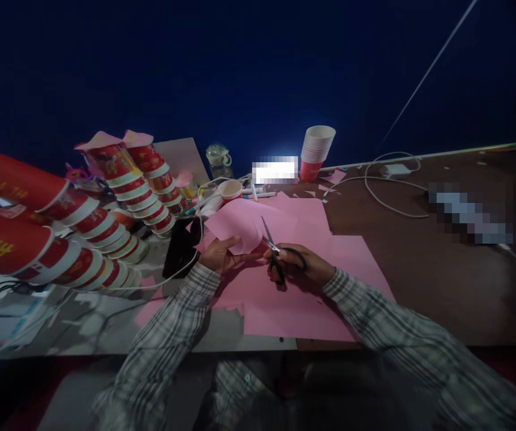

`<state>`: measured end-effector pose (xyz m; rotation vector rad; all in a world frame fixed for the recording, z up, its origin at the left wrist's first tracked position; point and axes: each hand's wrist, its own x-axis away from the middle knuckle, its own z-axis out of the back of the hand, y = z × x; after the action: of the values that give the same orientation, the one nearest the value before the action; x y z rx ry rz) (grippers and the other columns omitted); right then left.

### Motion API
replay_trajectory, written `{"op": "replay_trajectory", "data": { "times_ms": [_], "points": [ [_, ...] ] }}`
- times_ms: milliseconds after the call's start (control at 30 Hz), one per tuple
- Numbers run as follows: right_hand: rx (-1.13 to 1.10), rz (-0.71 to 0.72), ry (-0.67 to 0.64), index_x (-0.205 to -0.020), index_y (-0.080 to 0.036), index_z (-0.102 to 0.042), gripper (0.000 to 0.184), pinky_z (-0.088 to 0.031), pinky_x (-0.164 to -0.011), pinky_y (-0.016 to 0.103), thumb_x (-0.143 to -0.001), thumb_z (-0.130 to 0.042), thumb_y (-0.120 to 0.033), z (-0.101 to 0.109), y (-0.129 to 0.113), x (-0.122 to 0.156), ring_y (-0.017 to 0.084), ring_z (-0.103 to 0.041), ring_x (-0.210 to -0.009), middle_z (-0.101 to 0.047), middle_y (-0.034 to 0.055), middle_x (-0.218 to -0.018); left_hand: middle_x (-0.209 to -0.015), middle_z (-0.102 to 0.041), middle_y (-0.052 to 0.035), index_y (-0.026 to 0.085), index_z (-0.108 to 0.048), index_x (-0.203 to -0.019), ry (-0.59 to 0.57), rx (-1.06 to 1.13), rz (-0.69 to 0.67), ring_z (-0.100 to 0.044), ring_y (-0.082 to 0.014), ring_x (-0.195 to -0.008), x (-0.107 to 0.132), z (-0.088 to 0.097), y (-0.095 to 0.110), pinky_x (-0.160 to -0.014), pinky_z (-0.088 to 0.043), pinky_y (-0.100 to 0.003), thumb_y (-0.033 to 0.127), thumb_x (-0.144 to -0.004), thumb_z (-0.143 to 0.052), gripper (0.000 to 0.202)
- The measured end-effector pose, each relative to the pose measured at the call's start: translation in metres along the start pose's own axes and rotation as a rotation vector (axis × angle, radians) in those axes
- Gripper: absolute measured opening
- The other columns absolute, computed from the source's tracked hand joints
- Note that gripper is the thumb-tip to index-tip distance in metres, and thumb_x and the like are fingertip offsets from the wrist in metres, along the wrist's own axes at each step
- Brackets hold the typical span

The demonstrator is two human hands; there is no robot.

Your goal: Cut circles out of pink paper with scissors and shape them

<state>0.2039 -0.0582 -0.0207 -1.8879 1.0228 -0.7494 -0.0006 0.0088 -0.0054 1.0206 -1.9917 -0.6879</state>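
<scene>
"While that pink piece (235,218) curls mid-frame, who's got it?"

"L hand (219,256), thumb & fingers pinched on its lower edge. R hand (305,262) is closed round the scissors (275,249), blades apart at the piece's right edge; can't tell if they touch it."

"Progress, approx.?"

"Prob. mid-cut. Scraps (335,176) upper ctr. suggest some trimming's done; piece looks unfinished, & plenty of pink sheet (294,305) is left underneath."

"Counts?"

"1 piece, 1 pr. scissors, min. 2 sheets, overlapping. Just behind, 1 single cup (230,190). Left of frame, 4 cup stacks (127,179), 2 w/ pink tops (99,140); 1 more stack (310,170), upper ctr.-right."
</scene>
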Motion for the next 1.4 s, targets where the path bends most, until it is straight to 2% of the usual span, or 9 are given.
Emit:
{"op": "replay_trajectory", "data": {
  "times_ms": [100,233,467,667,867,1000,1100,1300,1400],
  "points": [
    [-0.111,-0.045,-0.032,-0.098,-0.013,-0.059,0.042,-0.048,-0.044,0.029,-0.082,-0.062,-0.051,-0.003,0.000,-0.001,0.018,-0.060,-0.054,-0.065,0.0063,-0.065,-0.100,-0.066,-0.0178,0.010,-0.054,-0.103,0.042,0.044,0.058,-0.064,-0.0403,-0.104,-0.001,0.002,0.000,-0.091,-0.050,-0.062,0.017,-0.081,-0.057,0.023],
    [-0.153,-0.021,0.004,-0.096,-0.014,-0.060,0.042,-0.048,-0.042,0.028,-0.078,-0.067,-0.050,-0.006,0.002,-0.005,0.018,-0.060,-0.054,-0.065,0.0051,-0.063,-0.103,-0.066,-0.0218,0.007,-0.052,-0.109,-0.028,0.121,0.158,-0.063,-0.0404,-0.108,-0.001,0.003,-0.001,-0.093,-0.049,-0.061,0.022,-0.083,-0.053,0.030],
    [-0.164,0.008,0.026,-0.098,-0.014,-0.060,0.040,-0.046,-0.041,0.026,-0.078,-0.068,-0.047,-0.008,0.004,-0.011,0.016,-0.060,-0.055,-0.065,0.0048,-0.066,-0.097,-0.070,-0.0165,0.012,-0.060,-0.103,-0.035,0.116,0.110,-0.065,-0.0382,-0.104,-0.005,0.008,-0.005,-0.097,-0.043,-0.064,0.025,-0.082,-0.053,0.026],
    [-0.104,0.050,0.052,-0.099,-0.014,-0.061,0.042,-0.046,-0.041,0.025,-0.077,-0.069,-0.049,-0.006,0.006,-0.015,0.014,-0.057,-0.052,-0.064,0.0034,-0.068,-0.102,-0.070,-0.0174,0.012,-0.061,-0.108,-0.051,0.170,0.098,-0.063,-0.0351,-0.108,-0.008,0.007,-0.007,-0.097,-0.046,-0.057,0.026,-0.079,-0.053,0.033],
    [0.000,0.069,0.048,-0.101,-0.014,-0.060,0.043,-0.048,-0.047,0.026,-0.076,-0.070,-0.047,-0.002,0.002,-0.018,0.013,-0.057,-0.053,-0.062,0.0019,-0.065,-0.102,-0.069,-0.0201,0.008,-0.060,-0.114,-0.113,0.243,0.124,-0.064,-0.0380,-0.104,-0.003,0.000,-0.006,-0.090,-0.047,-0.062,0.032,-0.081,-0.048,0.043],
    [0.074,0.099,0.048,-0.102,-0.014,-0.060,0.046,-0.050,-0.050,0.027,-0.075,-0.070,-0.050,0.002,0.002,-0.020,0.014,-0.057,-0.057,-0.063,0.0024,-0.067,-0.099,-0.070,-0.0208,0.006,-0.060,-0.112,-0.032,0.199,0.139,-0.066,-0.0365,-0.099,-0.005,-0.001,-0.007,-0.084,-0.051,-0.061,0.030,-0.083,-0.046,0.040],
    [0.144,0.119,0.059,-0.102,-0.014,-0.059,0.045,-0.050,-0.054,0.028,-0.077,-0.069,-0.050,0.004,0.004,-0.021,0.013,-0.057,-0.058,-0.062,0.0014,-0.067,-0.092,-0.071,-0.0172,0.007,-0.063,-0.104,0.069,0.192,0.119,-0.068,-0.0327,-0.095,-0.008,-0.001,-0.008,-0.084,-0.053,-0.056,0.024,-0.083,-0.049,0.030],
    [0.259,0.063,0.064,-0.101,-0.015,-0.058,0.041,-0.049,-0.055,0.027,-0.076,-0.070,-0.045,0.002,0.005,-0.021,0.013,-0.058,-0.057,-0.059,-0.0009,-0.066,-0.074,-0.069,-0.0094,0.009,-0.063,-0.086,0.150,0.153,0.010,-0.069,-0.0262,-0.085,-0.012,-0.003,-0.011,-0.080,-0.058,-0.050,0.012,-0.079,-0.051,0.013],
    [0.282,0.010,0.115,-0.099,-0.016,-0.057,0.041,-0.049,-0.054,0.025,-0.072,-0.073,-0.043,-0.001,0.003,-0.020,0.012,-0.058,-0.060,-0.058,-0.0009,-0.071,-0.068,-0.067,-0.0040,0.012,-0.062,-0.084,0.185,0.104,-0.125,-0.069,-0.0242,-0.080,-0.011,-0.004,-0.014,-0.080,-0.059,-0.046,0.008,-0.075,-0.057,0.011]
  ]
}}
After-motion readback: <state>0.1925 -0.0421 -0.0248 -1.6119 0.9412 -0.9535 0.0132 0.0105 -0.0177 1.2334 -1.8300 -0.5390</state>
